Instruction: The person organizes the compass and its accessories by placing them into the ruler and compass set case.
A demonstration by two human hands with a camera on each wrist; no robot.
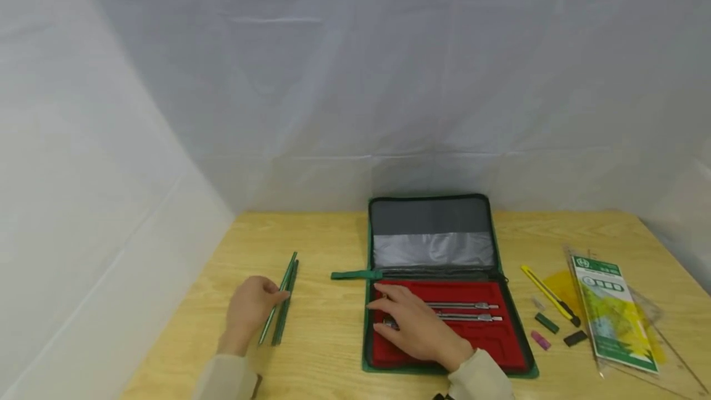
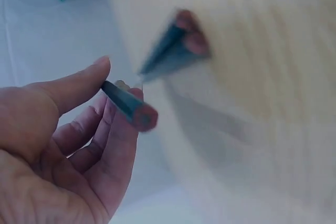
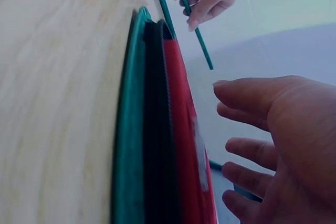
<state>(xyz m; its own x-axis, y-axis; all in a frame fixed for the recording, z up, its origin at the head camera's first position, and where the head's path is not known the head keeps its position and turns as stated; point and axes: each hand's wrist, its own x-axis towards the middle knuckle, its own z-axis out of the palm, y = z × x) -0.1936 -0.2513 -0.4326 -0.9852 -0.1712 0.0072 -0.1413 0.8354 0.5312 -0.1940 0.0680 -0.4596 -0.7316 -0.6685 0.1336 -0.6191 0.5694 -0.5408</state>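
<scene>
My left hand (image 1: 252, 307) pinches a slim green pencil (image 2: 128, 106) between thumb and fingers, lifted off the wood. Right beside it, a pair of matching green pencils (image 1: 281, 326) lies together on the table; their blunt reddish ends (image 2: 195, 43) show blurred in the left wrist view. My right hand (image 1: 413, 326) is over the red tray (image 1: 513, 350) of an unzipped green case, fingers spread and thumb apart, holding nothing. Metal drawing instruments (image 1: 472, 318) sit in the tray's slots, their left ends partly hidden under that hand.
The case's grey lid (image 1: 433, 221) stands raised at the back, and a green strap (image 1: 350, 275) sticks out leftward. Right of the case are a yellow utility knife (image 1: 547, 292), small green, pink and black blocks (image 1: 575, 338), a green-and-white packet (image 1: 622, 320) and clear plastic rulers (image 1: 674, 357).
</scene>
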